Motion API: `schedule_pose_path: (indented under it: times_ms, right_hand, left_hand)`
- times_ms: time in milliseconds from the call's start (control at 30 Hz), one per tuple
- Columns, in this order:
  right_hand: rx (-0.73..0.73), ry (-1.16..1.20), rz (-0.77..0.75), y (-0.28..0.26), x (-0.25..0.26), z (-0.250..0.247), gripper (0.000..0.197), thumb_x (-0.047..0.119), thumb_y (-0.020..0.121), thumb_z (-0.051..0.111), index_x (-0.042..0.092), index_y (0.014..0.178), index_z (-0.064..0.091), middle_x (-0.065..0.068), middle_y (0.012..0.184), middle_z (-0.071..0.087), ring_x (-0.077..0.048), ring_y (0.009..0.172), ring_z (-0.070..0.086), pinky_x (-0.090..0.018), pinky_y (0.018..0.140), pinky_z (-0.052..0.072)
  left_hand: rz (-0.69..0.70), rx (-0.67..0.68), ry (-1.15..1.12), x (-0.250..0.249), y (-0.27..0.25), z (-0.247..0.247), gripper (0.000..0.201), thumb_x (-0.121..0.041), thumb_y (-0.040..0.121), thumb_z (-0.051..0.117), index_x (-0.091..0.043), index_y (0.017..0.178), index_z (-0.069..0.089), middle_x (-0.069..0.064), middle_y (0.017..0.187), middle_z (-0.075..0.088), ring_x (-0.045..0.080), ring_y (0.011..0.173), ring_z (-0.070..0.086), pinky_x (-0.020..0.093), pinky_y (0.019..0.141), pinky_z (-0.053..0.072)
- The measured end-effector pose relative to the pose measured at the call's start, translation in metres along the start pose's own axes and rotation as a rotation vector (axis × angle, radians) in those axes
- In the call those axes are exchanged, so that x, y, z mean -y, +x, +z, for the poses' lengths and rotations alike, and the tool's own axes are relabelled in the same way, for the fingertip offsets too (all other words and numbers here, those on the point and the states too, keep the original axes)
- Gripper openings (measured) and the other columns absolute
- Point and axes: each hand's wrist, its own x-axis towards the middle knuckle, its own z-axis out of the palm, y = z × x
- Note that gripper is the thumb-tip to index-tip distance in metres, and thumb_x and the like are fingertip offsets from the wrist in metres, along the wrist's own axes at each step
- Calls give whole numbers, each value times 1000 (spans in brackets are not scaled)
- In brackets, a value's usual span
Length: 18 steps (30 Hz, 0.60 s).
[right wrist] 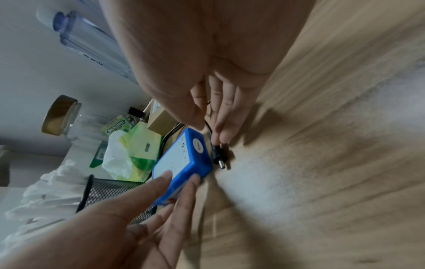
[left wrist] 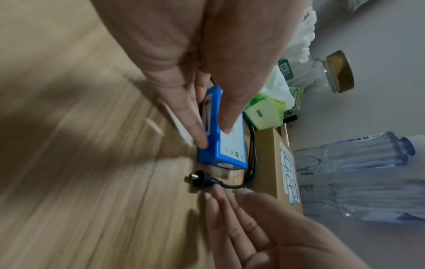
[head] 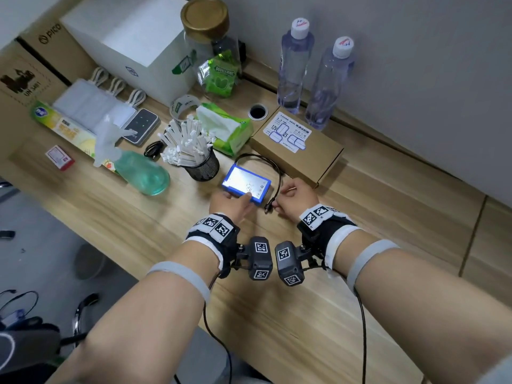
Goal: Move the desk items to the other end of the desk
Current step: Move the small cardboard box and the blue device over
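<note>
Wooden desk point(head: 374, 273) runs along a grey wall; clutter is massed at the far-left end. Largest there: a brown carton point(head: 30, 67) with a white box point(head: 133, 42) beside it.

Two clear water bottles point(head: 293, 67) stand upright by the wall, side by side. A glass jar with gold lid point(head: 205, 20) stands behind a green gum packet point(head: 220, 79).

A flat kraft box with a white label point(head: 297, 146) lies in front of the bottles, near the desk's cable hole point(head: 257, 111).

A green spray bottle point(head: 135, 167) lies on its side. A green tissue pack point(head: 224, 128) sits just behind a black mesh cup point(head: 203, 167) crammed with white sticks.

Blue battery pack point(head: 246, 184), label up, lies on the desk between the mesh cup and the kraft box. Its black cable point(head: 277, 173) loops from the far side round to a barrel plug point(left wrist: 195, 177) lying near the pack's near corner.

Left hand point(head: 230, 206): thumb on the pack's top face, fingers point(left wrist: 195, 131) along the near side, narrow pinch. The pack looks to be resting on the desk; cannot tell if it is lifted.

Right hand point(head: 296, 198): fingertips point(right wrist: 218, 134) drawn together on the cable just behind the plug, thumb close against them.
</note>
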Motion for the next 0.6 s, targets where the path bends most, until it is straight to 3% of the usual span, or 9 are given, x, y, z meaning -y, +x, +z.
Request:
schedule_pose_path:
  times_ms: [67,133,233,333,467,600]
  right_hand:
    - [32,18,-11,-5,-2,-2,18,2,82,61,20,82,58,-12,81,73,-26,73,71,-50,78,60]
    - [44,22,-25,-10,-7,-7,18,1,83,63,18,83,61,-14,86,74,-28,79,73,-50,79,60]
    - [37,9,-41,-22,-16,-18,16,4,85,61,20,81,64,-16,87,75,-26,72,71,-46,74,59]
    - [45,28,-34,-39,-26,-36,17,7,86,58,20,77,65,-16,87,74,-28,75,70,-52,75,58]
    - [3,33,-58,-83,-34,-75,19,4,88,57,18,78,63,-17,96,73,-26,86,70,-40,75,58]
    - [-106,83,-52,-142,-57,-121,17,6,92,56,18,82,63,-10,98,70,-19,89,68,-38,83,58]
  left_hand:
    - [-37,36,-83,0,-12,1,36,1,94,59,-11,123,42,11,105,62,28,102,67,43,98,52]
    - [-23,25,-53,3,-20,-2,48,2,91,63,-11,131,40,16,116,61,29,103,69,44,92,57]
    - [40,14,69,7,-36,-7,37,-5,88,68,-8,121,51,16,108,68,24,91,72,37,85,60]
    - [91,66,134,10,-62,-7,26,-9,90,67,-3,114,59,14,100,68,22,82,71,32,78,59]
    - [141,161,198,15,-103,1,11,-10,94,62,-7,104,60,11,96,67,19,82,67,31,79,55]
    - [202,322,228,25,-152,19,4,-7,96,57,-9,93,58,6,85,62,16,74,61,25,72,50]
